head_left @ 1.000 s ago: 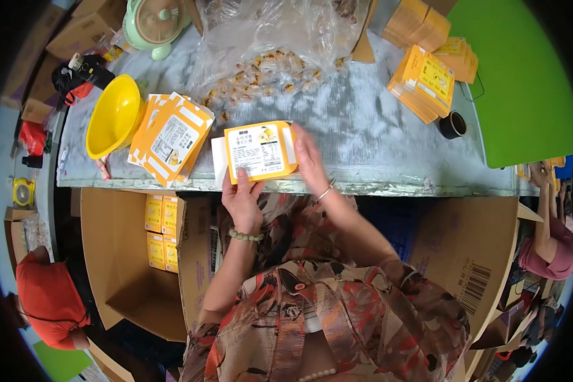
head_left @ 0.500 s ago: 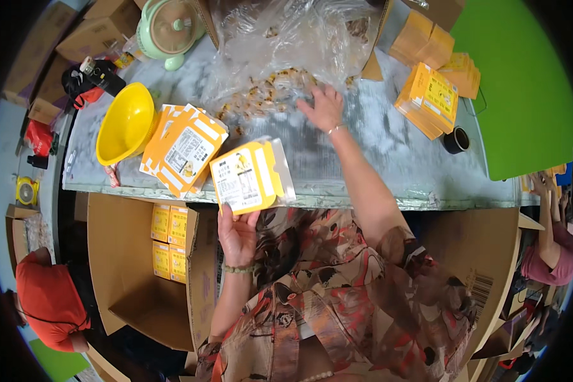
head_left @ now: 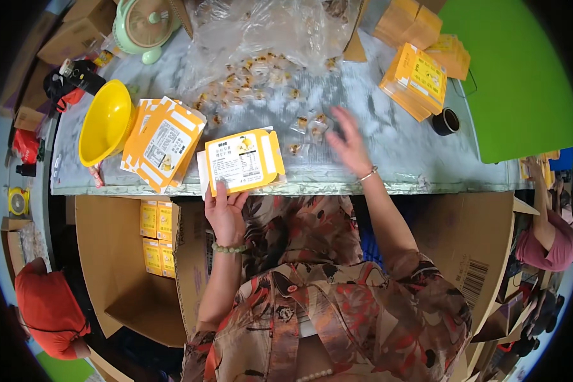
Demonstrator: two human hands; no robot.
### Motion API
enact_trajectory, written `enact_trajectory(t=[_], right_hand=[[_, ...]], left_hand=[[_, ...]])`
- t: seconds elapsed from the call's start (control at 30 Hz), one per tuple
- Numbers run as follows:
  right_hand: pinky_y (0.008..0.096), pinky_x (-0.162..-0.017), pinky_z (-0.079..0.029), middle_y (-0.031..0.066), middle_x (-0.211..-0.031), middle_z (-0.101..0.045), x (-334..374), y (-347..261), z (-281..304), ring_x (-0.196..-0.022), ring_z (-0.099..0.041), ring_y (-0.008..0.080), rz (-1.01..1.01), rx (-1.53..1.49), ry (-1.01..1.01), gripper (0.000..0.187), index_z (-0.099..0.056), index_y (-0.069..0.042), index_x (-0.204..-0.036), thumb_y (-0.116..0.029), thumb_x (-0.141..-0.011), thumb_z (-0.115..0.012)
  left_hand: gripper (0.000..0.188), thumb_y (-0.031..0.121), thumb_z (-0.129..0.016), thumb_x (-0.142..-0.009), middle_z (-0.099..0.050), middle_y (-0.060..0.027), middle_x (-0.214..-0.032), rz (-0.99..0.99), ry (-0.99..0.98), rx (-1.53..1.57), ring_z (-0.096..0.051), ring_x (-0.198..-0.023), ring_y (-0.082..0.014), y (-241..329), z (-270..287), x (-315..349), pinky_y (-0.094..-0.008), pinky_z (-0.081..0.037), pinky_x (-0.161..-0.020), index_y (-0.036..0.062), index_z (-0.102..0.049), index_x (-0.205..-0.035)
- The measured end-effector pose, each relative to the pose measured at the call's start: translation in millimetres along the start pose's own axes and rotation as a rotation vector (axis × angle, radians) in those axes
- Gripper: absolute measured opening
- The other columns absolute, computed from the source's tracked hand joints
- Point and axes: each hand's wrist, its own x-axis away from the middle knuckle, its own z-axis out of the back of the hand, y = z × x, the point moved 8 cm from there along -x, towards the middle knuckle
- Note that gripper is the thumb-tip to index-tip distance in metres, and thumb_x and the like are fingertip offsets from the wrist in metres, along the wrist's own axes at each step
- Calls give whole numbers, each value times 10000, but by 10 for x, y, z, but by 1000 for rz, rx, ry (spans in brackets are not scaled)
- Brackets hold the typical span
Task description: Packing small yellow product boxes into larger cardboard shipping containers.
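Note:
My left hand (head_left: 226, 216) grips a small yellow-and-white carton (head_left: 235, 162) from below, at the table's near edge. Its tuck flap sticks out on the right; whether anything lies inside is hidden. My right hand (head_left: 352, 145), fingers apart and slightly blurred, hovers over the table just right of a few small clear-wrapped pieces (head_left: 309, 127). Farther off, more wrapped pieces (head_left: 245, 79) spill from a clear plastic bag (head_left: 261, 32). Left of the held carton lies a fanned stack of flat orange-and-white cartons (head_left: 165, 146).
A yellow bowl (head_left: 99, 130) and a green pot (head_left: 148, 25) stand at left. Folded carton stacks (head_left: 420, 76) and a dark cup (head_left: 447, 121) are at right. Below the table, a cardboard box (head_left: 153, 309) holds several yellow boxes (head_left: 149, 219). Other people are at both sides.
My right hand has drawn back from the pile toward me, and several wrapped pieces now lie nearer. My left hand has turned the carton more level and moved it slightly left.

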Motion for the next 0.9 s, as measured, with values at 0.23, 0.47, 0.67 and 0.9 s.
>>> enact_trajectory(t=[0.23, 0.47, 0.67, 0.9], right_hand=[[321, -839, -350, 121, -1061, -457, 9, 49, -101, -981, -433, 268, 146, 324, -39, 411, -464, -56, -1076, -184, -705, -585], [323, -849, -336, 118, -1109, -412, 55, -34, -153, -1012, -398, 278, 114, 307, -102, 443, -485, -91, -1059, -190, -648, -618], [355, -856, -313, 99, -1115, -398, 54, -408, -364, -1028, -365, 287, 337, 527, -194, 470, -478, -115, -1074, -222, -639, -622], [380, -872, -278, 93, -1121, -396, 213, -163, -196, -1049, -341, 278, 127, 428, -270, 494, -459, -106, -1090, -308, -660, -594]], left_hand=[[238, 167, -451, -828, -535, -117, -926, -19, -4, -37, -574, -766, -216, 0, -51, -2, -340, -506, -624, 26, -423, -1018], [259, 131, -456, -823, -540, -123, -919, -6, 33, -39, -580, -757, -207, 9, 47, 46, -309, -519, -598, 21, -430, -1055], [221, 175, -453, -828, -545, -107, -901, -14, 43, -75, -583, -735, -197, 1, 40, 35, -324, -514, -603, 33, -433, -996], [212, 168, -453, -827, -549, -103, -891, -12, 29, -73, -584, -732, -194, 14, 61, 70, -321, -516, -599, 36, -442, -992]])
